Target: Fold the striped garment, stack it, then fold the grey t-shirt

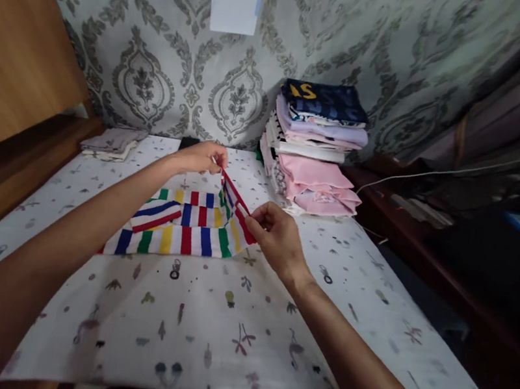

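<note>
A small garment with red, blue, green and yellow stripes [180, 228] lies partly folded on the white patterned cloth [201, 317] that covers the table. My left hand [201, 157] pinches the far end of the garment's right edge. The near end of that same edge is pinched by my right hand [277, 237]. Between the two hands the edge is lifted off the table and pulled taut, so the red-trimmed flap stands up. The remainder of the garment rests flat.
A tall stack of folded clothes [315, 141], pink, white and dark blue, stands at the back right against the patterned wall. A small grey folded pile [113, 142] lies at the back left. A wooden board [10, 56] borders the left; a dark ledge with a white cable [441, 174] runs on the right.
</note>
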A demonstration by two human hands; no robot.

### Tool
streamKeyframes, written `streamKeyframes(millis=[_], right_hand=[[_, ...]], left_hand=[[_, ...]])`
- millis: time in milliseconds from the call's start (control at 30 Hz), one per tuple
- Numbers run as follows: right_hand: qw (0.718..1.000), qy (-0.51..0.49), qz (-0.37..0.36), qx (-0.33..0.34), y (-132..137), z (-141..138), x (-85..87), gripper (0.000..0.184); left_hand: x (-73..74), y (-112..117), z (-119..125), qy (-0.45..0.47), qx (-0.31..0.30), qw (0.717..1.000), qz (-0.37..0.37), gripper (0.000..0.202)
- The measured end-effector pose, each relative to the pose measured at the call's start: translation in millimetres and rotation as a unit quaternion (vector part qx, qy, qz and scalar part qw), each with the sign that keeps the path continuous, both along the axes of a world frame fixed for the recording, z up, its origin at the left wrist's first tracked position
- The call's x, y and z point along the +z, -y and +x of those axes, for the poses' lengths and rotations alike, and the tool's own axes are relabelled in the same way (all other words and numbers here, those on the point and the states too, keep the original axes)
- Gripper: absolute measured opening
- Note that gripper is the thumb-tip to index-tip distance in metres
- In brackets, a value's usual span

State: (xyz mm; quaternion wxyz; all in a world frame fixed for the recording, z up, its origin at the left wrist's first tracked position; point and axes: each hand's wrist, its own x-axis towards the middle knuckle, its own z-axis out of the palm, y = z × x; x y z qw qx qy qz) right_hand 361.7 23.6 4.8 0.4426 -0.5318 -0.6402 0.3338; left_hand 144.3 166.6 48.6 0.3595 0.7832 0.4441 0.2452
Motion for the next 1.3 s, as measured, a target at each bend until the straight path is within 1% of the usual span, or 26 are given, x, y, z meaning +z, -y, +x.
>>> streamKeyframes(millis=[67, 133, 233, 300, 400, 467, 533, 600, 700, 767, 833, 933, 1033, 1067, 1100, 1133, 1167, 1233, 1267, 1300], right_hand=[[0.999, 0.041, 0.03, 0.011, 4.6, -23.9, 8.3, 0.008], [0.992, 0.102, 0.067, 0.022, 9.7, -48.8, 13.5, 0.007], [0.965, 0.219, 0.13, 0.055, 17.1, -86.2, 12.9, 0.01], [0.937, 0.3, 0.16, 0.087, 20.3, -109.0, 6.2, 0.014], [0.894, 0.391, 0.171, 0.133, 21.5, -134.4, -11.1, 0.019], [0.874, 0.428, 0.173, 0.15, 20.7, -143.4, -24.0, 0.023], [0.863, 0.449, 0.177, 0.151, 20.1, -146.0, -35.2, 0.027], [0.862, 0.449, 0.185, 0.144, 20.3, -143.9, -43.5, 0.028], [0.88, 0.411, 0.196, 0.134, 22.3, -137.8, -51.4, 0.031], [0.892, 0.382, 0.2, 0.14, 24.3, -135.5, -55.2, 0.032], [0.897, 0.365, 0.198, 0.155, 26.8, -135.4, -58.2, 0.033], [0.902, 0.337, 0.19, 0.192, 31.6, -135.4, -58.1, 0.031], [0.913, 0.273, 0.2, 0.227, 35.5, -129.1, -50.5, 0.021], [0.917, 0.259, 0.205, 0.225, 36.3, -125.1, -47.4, 0.021], [0.919, 0.257, 0.209, 0.212, 36.8, -120.5, -45.0, 0.022], [0.921, 0.269, 0.207, 0.192, 37.2, -115.6, -43.7, 0.025], [0.92, 0.291, 0.197, 0.171, 37.8, -110.6, -43.9, 0.028], [0.913, 0.341, 0.16, 0.156, 40.3, -101.7, -48.6, 0.039], [0.908, 0.359, 0.138, 0.166, 42.4, -98.4, -52.5, 0.047], [0.903, 0.37, 0.119, 0.182, 45.2, -95.9, -56.6, 0.054]], left_hand=[[-0.1, 6.5, -27.1, 0.028, 0.029, 0.999, -0.022, 0.018], [-4.1, 13.9, -49.7, 0.046, 0.057, 0.997, -0.038, 0.019], [-16.1, 25.5, -74.7, 0.082, 0.09, 0.989, -0.089, 0.021], [-27.7, 32.2, -86.1, 0.122, 0.108, 0.978, -0.133, 0.021], [-48.8, 38.7, -96.1, 0.162, 0.131, 0.962, -0.175, 0.017], [-62.2, 40.7, -99.2, 0.168, 0.137, 0.959, -0.185, 0.016], [-72.4, 41.1, -100.7, 0.172, 0.14, 0.956, -0.192, 0.015], [-78.5, 40.4, -101.5, 0.176, 0.143, 0.955, -0.191, 0.016], [-82.7, 37.6, -100.9, 0.167, 0.142, 0.961, -0.171, 0.019], [-85.3, 35.4, -99.1, 0.145, 0.142, 0.969, -0.144, 0.02], [-88.0, 33.9, -96.3, 0.108, 0.145, 0.977, -0.109, 0.017], [-88.0, 35.7, -90.4, 0.035, 0.155, 0.986, -0.041, 0.012], [-79.5, 42.1, -80.4, -0.023, 0.167, 0.985, 0.039, 0.016], [-75.8, 44.5, -75.6, -0.046, 0.157, 0.984, 0.072, 0.018], [-72.4, 46.7, -70.1, -0.074, 0.129, 0.983, 0.106, 0.02], [-70.0, 48.5, -64.0, -0.105, 0.083, 0.982, 0.134, 0.023], [-68.9, 49.9, -57.4, -0.135, 0.022, 0.979, 0.152, 0.028], [-71.5, 51.0, -44.2, -0.178, -0.102, 0.968, 0.146, 0.037], [-75.0, 50.9, -38.0, -0.187, -0.143, 0.964, 0.126, 0.041], [-79.4, 50.3, -32.3, -0.194, -0.166, 0.961, 0.108, 0.044]])
